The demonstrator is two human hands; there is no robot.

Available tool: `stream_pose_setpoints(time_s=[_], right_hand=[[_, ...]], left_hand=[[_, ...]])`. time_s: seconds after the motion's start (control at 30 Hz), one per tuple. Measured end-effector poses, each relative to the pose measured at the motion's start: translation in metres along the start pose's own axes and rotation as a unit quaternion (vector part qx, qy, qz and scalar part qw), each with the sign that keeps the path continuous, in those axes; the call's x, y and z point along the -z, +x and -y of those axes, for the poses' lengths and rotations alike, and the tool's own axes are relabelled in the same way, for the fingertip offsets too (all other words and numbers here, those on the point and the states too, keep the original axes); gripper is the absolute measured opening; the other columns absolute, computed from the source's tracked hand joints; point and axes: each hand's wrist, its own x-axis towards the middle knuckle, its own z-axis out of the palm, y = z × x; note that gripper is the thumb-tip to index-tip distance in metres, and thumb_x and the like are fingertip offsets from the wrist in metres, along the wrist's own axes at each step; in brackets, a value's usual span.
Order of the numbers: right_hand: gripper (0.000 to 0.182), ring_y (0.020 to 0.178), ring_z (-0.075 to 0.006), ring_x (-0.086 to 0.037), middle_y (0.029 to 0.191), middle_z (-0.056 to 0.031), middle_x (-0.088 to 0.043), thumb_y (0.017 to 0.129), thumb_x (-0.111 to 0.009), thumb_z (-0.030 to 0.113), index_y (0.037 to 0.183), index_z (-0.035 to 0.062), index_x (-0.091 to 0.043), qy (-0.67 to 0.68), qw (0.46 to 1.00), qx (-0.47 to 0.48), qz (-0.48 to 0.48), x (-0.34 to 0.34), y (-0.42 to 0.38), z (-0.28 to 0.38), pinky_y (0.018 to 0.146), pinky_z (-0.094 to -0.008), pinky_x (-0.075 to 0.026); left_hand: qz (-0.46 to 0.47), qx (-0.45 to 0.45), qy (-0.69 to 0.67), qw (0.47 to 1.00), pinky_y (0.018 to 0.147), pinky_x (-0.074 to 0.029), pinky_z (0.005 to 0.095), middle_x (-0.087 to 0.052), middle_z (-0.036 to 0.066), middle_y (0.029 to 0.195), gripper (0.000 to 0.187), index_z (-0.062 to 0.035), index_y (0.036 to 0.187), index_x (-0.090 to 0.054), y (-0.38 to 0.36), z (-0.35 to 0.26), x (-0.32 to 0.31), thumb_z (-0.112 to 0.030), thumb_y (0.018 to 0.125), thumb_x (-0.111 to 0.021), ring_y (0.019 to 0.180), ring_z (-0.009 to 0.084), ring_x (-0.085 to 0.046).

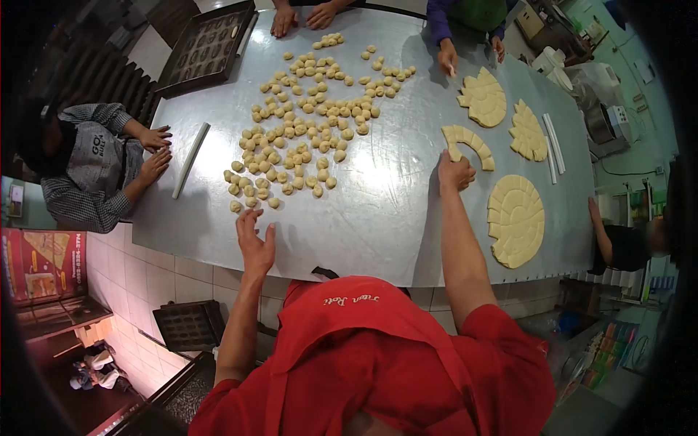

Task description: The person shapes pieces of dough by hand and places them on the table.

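Observation:
My left hand (256,240) is over the near edge of the metal table, fingers apart and holding nothing, just below the nearest dough balls (273,203). Farther right, my right hand (456,173) has its fingers closed at the lower left end of a curved strip of cut dough (472,138). Many round dough balls (305,131) are spread over the middle of the table. Flat rounds of dough scored into pieces lie to the right: one (516,220) near me, one (483,99) at the back and a partly cut one (528,132) between them.
A rolling pin (190,160) lies at left, and two thin white rods (554,148) at right. A moulded tray (207,45) stands at the back left. Co-workers' hands rest at the left (154,156) and back edges; another person (465,43) handles dough at the back right.

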Motion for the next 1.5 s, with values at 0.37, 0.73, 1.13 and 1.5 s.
stream_pose_setpoints(time_s=[0.37, 0.73, 1.13, 1.5], right_hand=[[0.033, 0.083, -0.0088, -0.067, 0.098, -0.0013, -0.072, 0.096, -0.082, 0.015, 0.122, 0.0086, -0.062, 0.346, 0.689, 0.038, 0.636, 0.041, -0.175, 0.001, 0.069, -0.026, -0.055], [0.029, 0.086, -0.0146, -0.076, 0.098, -0.0079, -0.079, 0.099, -0.079, 0.017, 0.123, 0.0014, -0.075, 0.237, 0.826, 0.296, 0.418, 0.121, -0.221, 0.002, 0.076, -0.0313, -0.062], [0.02, 0.081, -0.013, -0.07, 0.103, -0.0092, -0.077, 0.1, -0.076, 0.011, 0.113, -0.0047, -0.074, 0.299, 0.56, 0.08, 0.769, 0.169, -0.163, -0.08, 0.07, -0.0264, -0.057], [0.021, 0.091, -0.0351, -0.062, 0.089, -0.0131, -0.064, 0.077, -0.07, 0.01, 0.098, 0.0068, -0.066, 0.161, 0.713, 0.63, 0.261, 0.097, -0.183, -0.157, 0.085, -0.0472, -0.049]], left_hand=[[0.253, 0.172, -0.335, 0.891, 0.088, -0.061, 0.0343, -0.079, 0.013, 0.114, 0.032, 0.0007, 0.132, -0.07, -0.015, -0.065, -0.106, -0.017, 0.105, -0.07, 0.103, 0.0211, -0.075], [0.187, 0.054, -0.176, 0.965, 0.07, -0.056, 0.0421, -0.073, 0.019, 0.081, 0.05, 0.0032, 0.1, -0.069, -0.025, -0.126, -0.136, -0.044, 0.112, -0.057, 0.075, 0.0287, -0.073], [0.043, -0.069, 0.111, 0.991, 0.085, -0.049, 0.054, -0.069, 0.021, 0.092, 0.035, -0.0044, 0.096, -0.066, -0.065, -0.07, -0.151, -0.037, 0.108, -0.062, 0.093, 0.0447, -0.065], [0.137, -0.251, 0.057, 0.957, 0.09, -0.051, 0.047, -0.065, 0.016, 0.114, 0.029, -0.0068, 0.125, -0.065, -0.096, -0.074, -0.151, -0.012, 0.097, -0.066, 0.102, 0.0381, -0.065]])
